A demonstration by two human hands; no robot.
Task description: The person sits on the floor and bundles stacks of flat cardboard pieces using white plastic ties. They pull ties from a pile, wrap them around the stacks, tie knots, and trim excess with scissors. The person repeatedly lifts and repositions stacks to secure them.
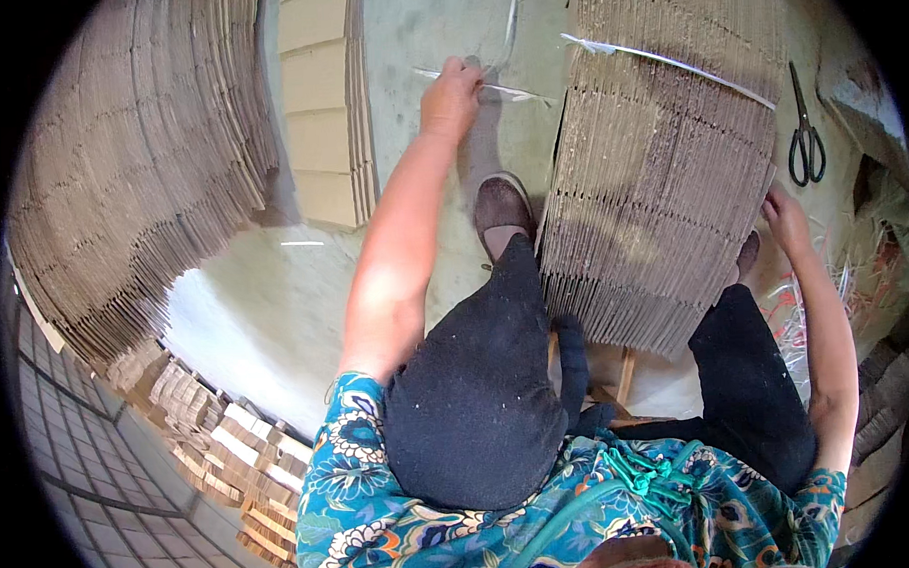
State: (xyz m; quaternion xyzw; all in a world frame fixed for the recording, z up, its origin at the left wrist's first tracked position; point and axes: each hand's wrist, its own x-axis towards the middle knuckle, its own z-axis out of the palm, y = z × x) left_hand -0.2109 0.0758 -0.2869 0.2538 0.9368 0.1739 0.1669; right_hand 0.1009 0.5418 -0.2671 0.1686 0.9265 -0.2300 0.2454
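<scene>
Between my knees lies a long stack of brown corrugated cardboard pieces (pixel 661 167), packed on edge. Across its far part runs a white strap (pixel 682 64). To the left of the stack, my left hand (pixel 452 99) is closed over the floor at a loose white strip (pixel 513 91), which passes at its fingers. My right hand (pixel 789 222) is at the stack's right side, its fingers bent in against the edge. What those fingers grip, if anything, is too small to make out. Black-handled scissors (pixel 806 152) lie on the floor beyond my right hand.
At the left stands a large curved stack of cardboard (pixel 140 165), with flat tan cardboard pieces (pixel 317 119) beside it. Pale and red strip scraps (pixel 850 285) litter the floor at the right. More cardboard bundles (pixel 219 432) sit at the lower left. My shoe (pixel 502 212) is left of the middle stack.
</scene>
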